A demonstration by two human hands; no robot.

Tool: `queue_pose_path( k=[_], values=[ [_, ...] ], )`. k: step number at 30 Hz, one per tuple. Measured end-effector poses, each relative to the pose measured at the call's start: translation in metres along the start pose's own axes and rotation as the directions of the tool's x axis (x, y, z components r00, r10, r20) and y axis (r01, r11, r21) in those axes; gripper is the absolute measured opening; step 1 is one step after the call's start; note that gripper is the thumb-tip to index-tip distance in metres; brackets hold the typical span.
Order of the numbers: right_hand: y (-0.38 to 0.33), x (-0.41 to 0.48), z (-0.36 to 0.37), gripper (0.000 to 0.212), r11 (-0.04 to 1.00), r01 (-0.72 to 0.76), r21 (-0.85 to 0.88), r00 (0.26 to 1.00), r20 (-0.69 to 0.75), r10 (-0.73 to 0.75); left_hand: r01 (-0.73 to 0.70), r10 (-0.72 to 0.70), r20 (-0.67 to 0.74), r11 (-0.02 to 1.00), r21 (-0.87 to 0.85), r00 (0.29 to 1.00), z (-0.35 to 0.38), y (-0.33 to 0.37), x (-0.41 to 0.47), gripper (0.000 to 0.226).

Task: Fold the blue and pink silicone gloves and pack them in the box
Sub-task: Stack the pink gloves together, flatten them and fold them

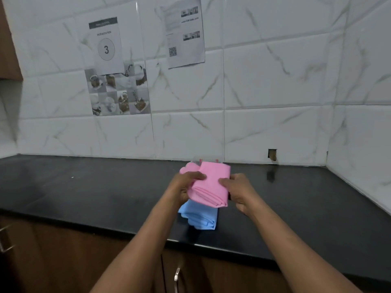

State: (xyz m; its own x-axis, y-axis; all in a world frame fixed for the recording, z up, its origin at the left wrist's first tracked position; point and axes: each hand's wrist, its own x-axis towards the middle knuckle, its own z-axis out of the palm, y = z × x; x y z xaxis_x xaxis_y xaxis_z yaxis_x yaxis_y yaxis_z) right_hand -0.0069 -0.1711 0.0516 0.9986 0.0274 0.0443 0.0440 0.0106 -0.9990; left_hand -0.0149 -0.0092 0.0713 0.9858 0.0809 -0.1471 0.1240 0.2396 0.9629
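A folded pink silicone glove [211,185] is held above the black counter [84,191], its finger tips sticking out at the upper left. My left hand [186,187] grips its left edge with the thumb on top. My right hand [239,191] grips its right edge the same way. A folded blue glove [201,216] lies on the counter just below the pink one, partly covered by it. Behind the pink glove a clear box [208,162] shows only as a faint rim near the wall.
A white marble-tiled wall [275,81] backs the counter and turns a corner at the right. Paper sheets [184,32] hang on it. Brown cabinet doors with metal handles [177,275] sit under the counter's front edge.
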Motion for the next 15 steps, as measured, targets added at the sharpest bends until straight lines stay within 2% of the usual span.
queue_pose_path(
  k=[3,5,8,10,11,13,15],
  values=[
    [0.005,0.009,0.023,0.039,0.994,-0.032,-0.109,0.999,0.006,0.033,0.069,-0.063,-0.092,0.995,0.071,0.994,-0.022,0.001,0.012,0.043],
    [0.013,0.014,0.035,0.041,0.961,-0.029,-0.277,0.998,-0.059,0.013,0.131,-0.116,-0.12,0.985,0.116,0.986,-0.031,-0.007,0.017,0.043],
    [0.024,0.013,0.047,0.035,0.818,-0.004,-0.575,0.991,-0.112,-0.074,0.136,-0.106,-0.203,0.98,0.142,0.973,-0.044,-0.028,0.027,0.051],
    [0.034,0.013,0.049,0.042,0.734,0.03,-0.678,0.983,-0.114,-0.146,0.061,0.007,-0.296,0.974,0.22,0.955,-0.048,-0.04,0.032,0.056],
    [0.039,0.013,0.05,0.048,0.715,0.049,-0.698,0.977,-0.115,-0.179,0.019,0.099,-0.334,0.943,0.333,0.937,-0.05,-0.043,0.034,0.061],
    [0.048,0.013,0.05,0.057,0.691,0.085,-0.718,0.969,-0.103,-0.226,-0.036,0.304,-0.323,0.775,0.631,0.896,-0.048,-0.047,0.035,0.076],
    [0.056,0.011,0.051,0.051,0.642,0.095,-0.76,0.971,-0.07,-0.227,-0.083,0.463,-0.249,0.586,0.806,0.851,-0.043,-0.051,0.035,0.079]
  ],
)
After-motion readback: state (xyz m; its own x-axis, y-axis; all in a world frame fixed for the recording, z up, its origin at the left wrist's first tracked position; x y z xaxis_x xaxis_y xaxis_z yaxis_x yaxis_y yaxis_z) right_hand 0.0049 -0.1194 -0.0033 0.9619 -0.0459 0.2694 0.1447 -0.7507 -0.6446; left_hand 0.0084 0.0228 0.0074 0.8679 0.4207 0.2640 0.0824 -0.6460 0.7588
